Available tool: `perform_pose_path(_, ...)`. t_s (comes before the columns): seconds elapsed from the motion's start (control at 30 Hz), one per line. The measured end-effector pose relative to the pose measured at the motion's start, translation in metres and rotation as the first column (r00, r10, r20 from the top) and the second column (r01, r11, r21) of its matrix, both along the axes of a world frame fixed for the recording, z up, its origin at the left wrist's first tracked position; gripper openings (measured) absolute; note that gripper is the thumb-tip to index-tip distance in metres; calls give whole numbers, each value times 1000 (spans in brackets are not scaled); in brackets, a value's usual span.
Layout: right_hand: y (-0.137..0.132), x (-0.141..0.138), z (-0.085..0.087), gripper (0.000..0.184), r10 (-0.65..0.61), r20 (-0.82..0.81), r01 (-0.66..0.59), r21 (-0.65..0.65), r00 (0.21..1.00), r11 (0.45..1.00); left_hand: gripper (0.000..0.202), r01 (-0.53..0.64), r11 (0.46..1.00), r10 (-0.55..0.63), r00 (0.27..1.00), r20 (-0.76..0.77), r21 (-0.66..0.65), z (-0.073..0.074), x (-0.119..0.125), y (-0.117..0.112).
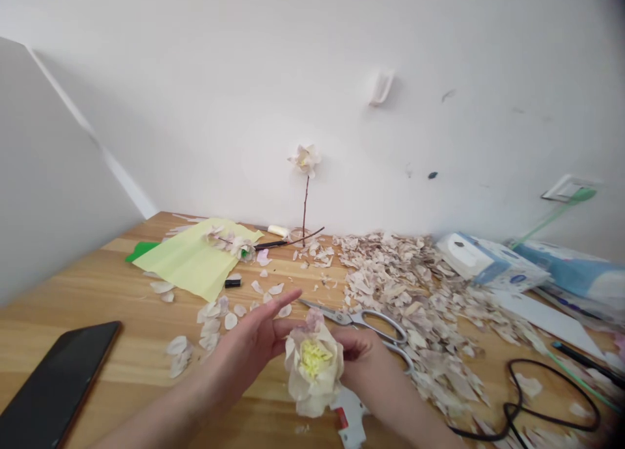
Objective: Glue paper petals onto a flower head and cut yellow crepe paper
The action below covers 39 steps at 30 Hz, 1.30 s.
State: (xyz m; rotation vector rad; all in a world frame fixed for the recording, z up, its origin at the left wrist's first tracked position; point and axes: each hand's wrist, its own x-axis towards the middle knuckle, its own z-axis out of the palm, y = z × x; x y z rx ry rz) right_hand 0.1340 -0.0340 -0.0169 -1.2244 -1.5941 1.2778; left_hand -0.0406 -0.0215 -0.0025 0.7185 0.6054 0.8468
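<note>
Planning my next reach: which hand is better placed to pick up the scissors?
Probably right: the right hand sits beside the scissors, while the left hand is farther, across the paper flower.

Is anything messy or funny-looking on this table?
Yes. A big heap of pale paper petal scraps sprawls across the right side of the wooden table, reaching the silver scissors. The right hand holds a cream paper flower nearby.
</note>
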Motion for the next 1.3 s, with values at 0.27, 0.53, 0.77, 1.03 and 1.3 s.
perform_pose_path(0.27, 0, -1, -14, 11, 120, 168, -125, 20, 978, 992, 51, -13, 1000, 19, 970, -243, 25, 12, -18, -1)
perform_pose_path(0.53, 2, -4, -23, 25, 117, 588, -406, 388, 800, 827, 46, -154, 916, 358, 731, -581, 370, 25, -67, 16)
perform_pose_path(0.77, 6, -8, -32, 26, 50, 654, -466, 482, 755, 742, 37, 191, 859, 395, 343, -852, 475, -10, -80, 45)
perform_pose_path(1.03, 13, 3, -29, 29, 8, 681, -489, 517, 732, 702, 25, 372, 856, 355, 86, -931, 360, -6, -77, 34)
perform_pose_path(1.3, 15, 16, -19, 29, -94, 659, -394, 551, 747, 736, 26, 404, 861, 352, -32, -936, 310, -17, -65, 33)
